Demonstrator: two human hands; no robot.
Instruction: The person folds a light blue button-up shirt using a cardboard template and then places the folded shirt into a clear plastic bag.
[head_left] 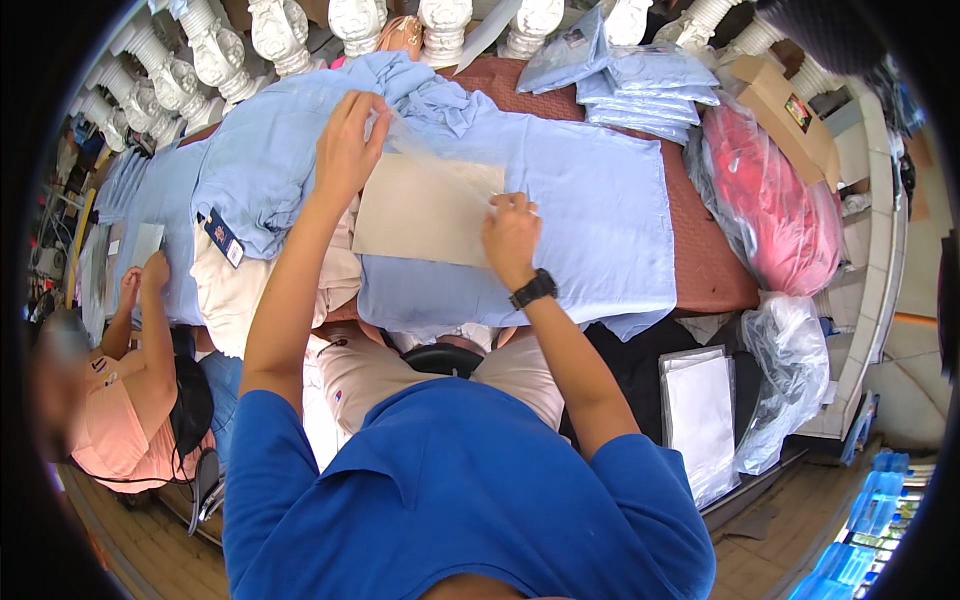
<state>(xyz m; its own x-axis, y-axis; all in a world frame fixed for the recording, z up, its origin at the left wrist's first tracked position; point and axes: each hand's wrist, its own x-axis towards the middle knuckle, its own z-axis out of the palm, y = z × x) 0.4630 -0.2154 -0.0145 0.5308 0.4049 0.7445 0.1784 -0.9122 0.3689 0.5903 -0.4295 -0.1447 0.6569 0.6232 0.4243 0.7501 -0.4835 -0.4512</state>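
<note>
A light blue cloth garment [610, 210] lies spread flat on the table, with a beige cardboard sheet [420, 215] on top of it. Over the cardboard stretches a thin clear plastic strip [440, 160], slanting from one hand to the other. My left hand [350, 145], raised at the cardboard's far left corner, pinches the strip's upper end. At the board's right edge my right hand [512, 235], a black watch on its wrist, has its fingers closed on the lower end. Left of the board are a bunched blue garment [255, 170] with a dark tag [222, 238] and cream fabric [235, 295].
Bagged folded blue garments [645, 90] are stacked at the far right. Beside them lie a pink bundle in plastic [770, 195] and a cardboard box [785, 115]. White balusters [280, 35] line the back. A co-worker [140, 390] sits at left; clear bags [697, 420] lie at right.
</note>
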